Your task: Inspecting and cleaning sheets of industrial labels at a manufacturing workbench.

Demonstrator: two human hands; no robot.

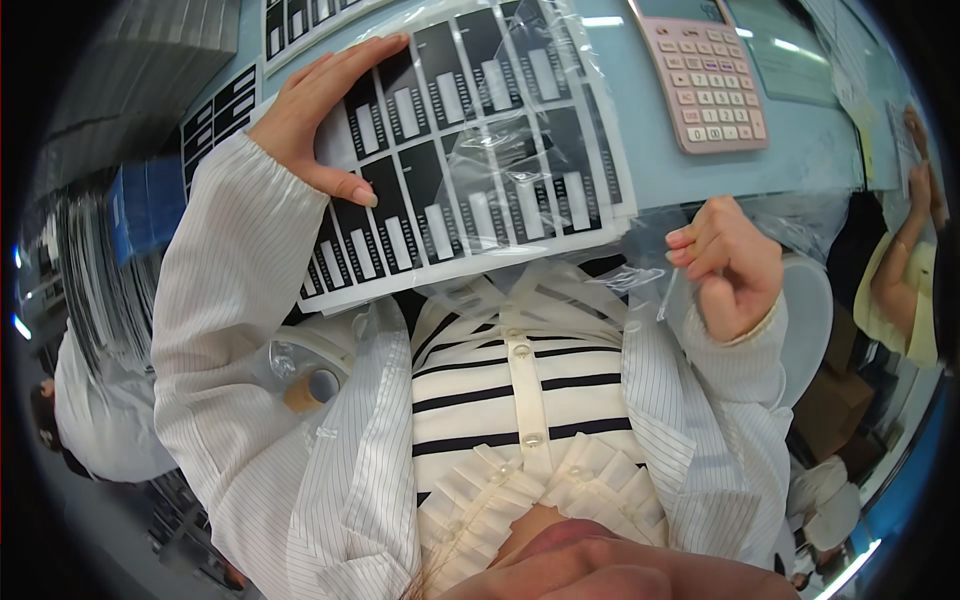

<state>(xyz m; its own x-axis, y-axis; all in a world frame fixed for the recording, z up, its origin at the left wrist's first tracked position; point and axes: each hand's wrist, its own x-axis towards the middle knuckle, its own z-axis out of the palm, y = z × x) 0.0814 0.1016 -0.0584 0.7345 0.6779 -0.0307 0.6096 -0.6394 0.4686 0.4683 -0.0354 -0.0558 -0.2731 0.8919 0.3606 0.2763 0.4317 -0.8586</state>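
Note:
A stack of white sheets [325, 296] printed with black panels lies on the table in front of me. Clear plastic film, which looks like a bag [545, 150], covers the right part of the stack, wrinkled and shiny. My left hand [318, 115] rests on the stack's left side, thumb and fingers spread apart. Beyond the stack's lower right corner, my right hand [735, 265] is closed in a pinch. A thin strip of clear plastic hangs from its fingertips, apparently the bag's edge. More loose film spreads below and beside the stack.
A pink calculator [708, 85] lies at the far right on the light blue table [660, 175]. More black-printed sheets [215, 118] lie at the left, near a blue box [150, 210] and tall stacks. A roll of tape [318, 386] is by my left sleeve. Other people sit at both sides.

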